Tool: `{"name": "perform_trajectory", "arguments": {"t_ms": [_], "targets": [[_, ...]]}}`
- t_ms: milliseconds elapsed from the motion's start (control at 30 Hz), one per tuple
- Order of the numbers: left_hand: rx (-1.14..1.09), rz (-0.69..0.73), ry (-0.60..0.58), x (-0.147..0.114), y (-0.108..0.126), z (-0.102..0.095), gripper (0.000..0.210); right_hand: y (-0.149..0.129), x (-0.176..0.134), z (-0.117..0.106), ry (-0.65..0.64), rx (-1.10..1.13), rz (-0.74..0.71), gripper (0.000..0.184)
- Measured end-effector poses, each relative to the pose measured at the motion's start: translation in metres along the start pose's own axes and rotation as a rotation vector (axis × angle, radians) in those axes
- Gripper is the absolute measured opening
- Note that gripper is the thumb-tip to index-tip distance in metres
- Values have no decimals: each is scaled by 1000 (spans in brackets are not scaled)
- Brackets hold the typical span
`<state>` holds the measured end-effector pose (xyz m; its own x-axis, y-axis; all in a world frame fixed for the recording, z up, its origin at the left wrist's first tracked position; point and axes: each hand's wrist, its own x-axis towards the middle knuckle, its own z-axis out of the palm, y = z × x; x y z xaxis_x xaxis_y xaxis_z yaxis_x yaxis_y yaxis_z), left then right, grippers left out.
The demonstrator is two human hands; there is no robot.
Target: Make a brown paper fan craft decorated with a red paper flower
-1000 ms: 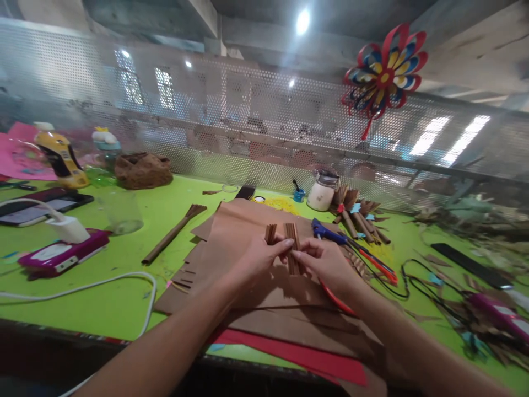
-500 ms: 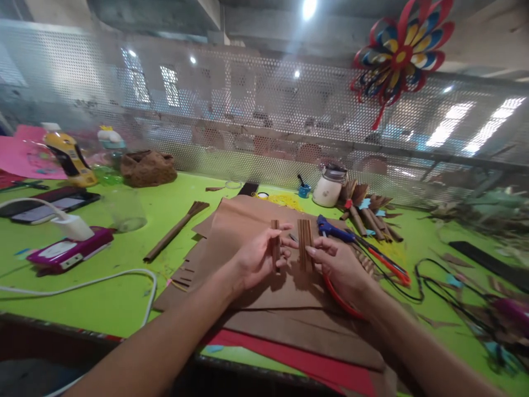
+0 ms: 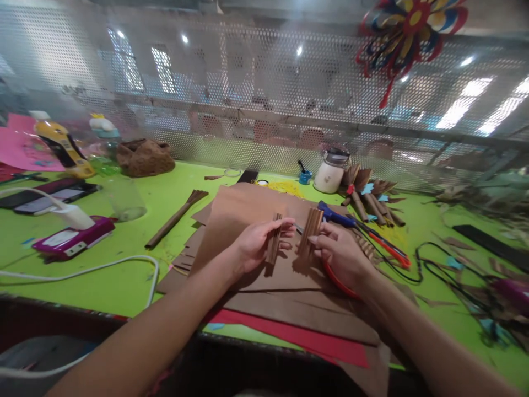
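Paper bundles [image 3: 309, 234]: 2, brown, narrow, lengthwise ridges.

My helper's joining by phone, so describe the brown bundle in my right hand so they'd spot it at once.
Find the green table, then the brown sheets near its front edge. Above them, go to the right hand, near the blue tool. Its ridged brown bundle is clearly wider than the narrow bundle in the left hand.

dim room, glaring windows [image 3: 465, 102] behind mesh [image 3: 264, 71], soft shadows below brown strips [image 3: 312, 225], blurry edges
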<state>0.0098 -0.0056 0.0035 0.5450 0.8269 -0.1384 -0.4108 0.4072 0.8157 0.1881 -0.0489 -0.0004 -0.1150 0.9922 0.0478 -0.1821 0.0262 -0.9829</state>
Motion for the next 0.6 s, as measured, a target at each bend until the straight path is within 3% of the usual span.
{"name": "perform_trajectory", "arguments": {"t_ms": [267,467,600], "targets": [[-25,-4,-69,0,-2,6,22,6,-3,7,-153,54,86,27],[30,-93,-122,-3,-4,8,38,7,-2,9,-200,135,127,42],[40,-117,-179,-4,-7,9,39,8,-2,14,-225,222,128,35]]}}
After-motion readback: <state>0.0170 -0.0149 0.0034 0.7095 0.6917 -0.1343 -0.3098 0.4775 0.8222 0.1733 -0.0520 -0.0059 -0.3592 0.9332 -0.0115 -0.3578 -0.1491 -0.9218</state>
